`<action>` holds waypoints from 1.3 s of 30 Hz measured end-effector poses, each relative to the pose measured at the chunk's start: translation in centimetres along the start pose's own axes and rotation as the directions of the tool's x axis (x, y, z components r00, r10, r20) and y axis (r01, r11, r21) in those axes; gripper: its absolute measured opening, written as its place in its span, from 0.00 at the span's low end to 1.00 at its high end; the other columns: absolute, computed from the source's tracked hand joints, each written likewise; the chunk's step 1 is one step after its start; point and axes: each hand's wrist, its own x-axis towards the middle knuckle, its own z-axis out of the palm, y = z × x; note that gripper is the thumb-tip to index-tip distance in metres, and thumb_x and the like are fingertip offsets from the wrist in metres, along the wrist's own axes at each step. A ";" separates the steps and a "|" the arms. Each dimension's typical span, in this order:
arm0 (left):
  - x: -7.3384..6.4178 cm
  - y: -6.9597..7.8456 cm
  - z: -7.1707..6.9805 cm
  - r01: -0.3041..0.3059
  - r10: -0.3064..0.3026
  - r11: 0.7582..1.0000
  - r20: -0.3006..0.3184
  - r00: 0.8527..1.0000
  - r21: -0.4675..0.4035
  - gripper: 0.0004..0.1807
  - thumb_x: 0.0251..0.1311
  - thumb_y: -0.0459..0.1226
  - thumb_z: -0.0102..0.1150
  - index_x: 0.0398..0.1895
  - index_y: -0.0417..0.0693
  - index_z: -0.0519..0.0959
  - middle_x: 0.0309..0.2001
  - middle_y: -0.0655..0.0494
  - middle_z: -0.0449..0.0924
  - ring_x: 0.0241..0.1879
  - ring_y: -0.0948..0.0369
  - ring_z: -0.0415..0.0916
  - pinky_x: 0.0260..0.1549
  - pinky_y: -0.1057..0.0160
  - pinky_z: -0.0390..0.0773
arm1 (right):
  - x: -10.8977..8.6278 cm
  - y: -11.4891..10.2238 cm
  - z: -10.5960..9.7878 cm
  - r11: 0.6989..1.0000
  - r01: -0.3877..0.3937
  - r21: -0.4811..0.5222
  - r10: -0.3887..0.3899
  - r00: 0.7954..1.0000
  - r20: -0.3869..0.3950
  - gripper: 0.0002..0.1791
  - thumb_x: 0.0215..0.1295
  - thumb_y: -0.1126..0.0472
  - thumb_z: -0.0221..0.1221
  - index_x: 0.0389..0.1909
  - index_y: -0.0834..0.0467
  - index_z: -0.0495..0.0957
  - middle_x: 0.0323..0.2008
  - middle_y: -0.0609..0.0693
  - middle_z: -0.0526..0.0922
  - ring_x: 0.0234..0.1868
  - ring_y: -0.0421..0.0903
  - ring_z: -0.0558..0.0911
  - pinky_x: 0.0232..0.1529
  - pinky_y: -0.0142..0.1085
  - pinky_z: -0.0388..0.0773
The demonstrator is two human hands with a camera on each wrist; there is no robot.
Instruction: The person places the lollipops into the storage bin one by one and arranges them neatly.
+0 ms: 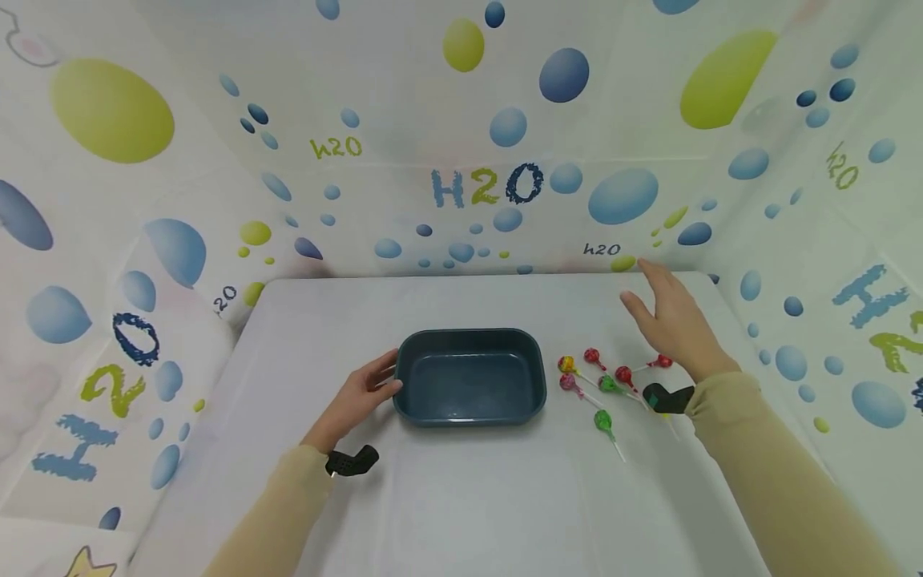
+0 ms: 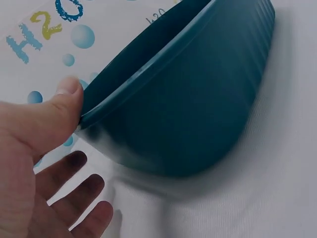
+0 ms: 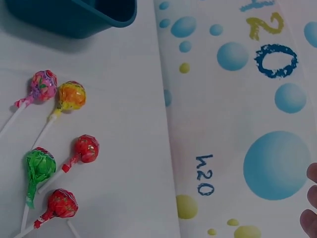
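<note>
A dark teal rectangular tray (image 1: 470,418) stands on the white table. My left hand (image 1: 364,393) is at its left end; in the left wrist view the thumb (image 2: 62,111) touches the rim while other visible fingers hang apart from the wall. My right hand (image 1: 674,320) is raised at the right with fingers extended, holding nothing. Near and below it lie wrapped lollipops: a yellow one (image 3: 72,96), a pink one (image 3: 44,85), green ones (image 1: 603,420) and red ones (image 1: 592,356). The right wrist partly hides some sticks.
The table (image 1: 461,497) is bounded at the back and sides by white sheets (image 1: 404,104) printed with blue and green bubbles and lettering. Black straps with camera mounts sit on the left wrist (image 1: 352,462) and right wrist (image 1: 667,398).
</note>
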 end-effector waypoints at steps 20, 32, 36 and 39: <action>0.6 0.5 0.7 0.074 -0.073 0.997 0.020 0.997 -0.022 0.35 0.76 0.35 0.52 0.80 0.36 0.52 0.80 0.36 0.54 0.78 0.39 0.56 0.72 0.45 0.65 | -0.5 0.7 -0.2 1.000 -0.001 -0.011 0.000 1.000 -0.018 0.40 0.80 0.45 0.48 0.80 0.66 0.49 0.78 0.70 0.54 0.79 0.70 0.53 0.77 0.66 0.51; 0.6 0.4 1.0 0.080 -0.078 0.995 0.038 0.996 -0.053 0.35 0.77 0.36 0.51 0.81 0.36 0.51 0.81 0.36 0.50 0.79 0.39 0.54 0.71 0.48 0.66 | -0.6 1.6 -1.0 1.000 0.005 -0.019 -0.006 0.999 -0.045 0.40 0.80 0.45 0.48 0.79 0.68 0.51 0.77 0.72 0.56 0.78 0.71 0.54 0.77 0.66 0.52; 0.6 0.4 1.0 0.079 -0.076 0.996 0.043 0.996 -0.051 0.36 0.77 0.37 0.52 0.81 0.36 0.51 0.81 0.36 0.50 0.78 0.40 0.54 0.70 0.49 0.67 | -0.7 2.3 -1.4 1.000 -0.017 -0.025 0.016 0.999 -0.043 0.40 0.80 0.45 0.47 0.79 0.67 0.50 0.77 0.71 0.55 0.78 0.71 0.54 0.77 0.66 0.52; 0.4 0.4 0.9 0.077 -0.075 0.996 0.042 0.996 -0.045 0.36 0.77 0.37 0.52 0.81 0.36 0.51 0.81 0.36 0.50 0.78 0.40 0.55 0.69 0.49 0.68 | -0.7 3.3 -1.2 0.998 -0.055 -0.021 0.054 0.998 -0.022 0.40 0.80 0.45 0.47 0.80 0.67 0.48 0.78 0.70 0.54 0.79 0.70 0.53 0.78 0.65 0.52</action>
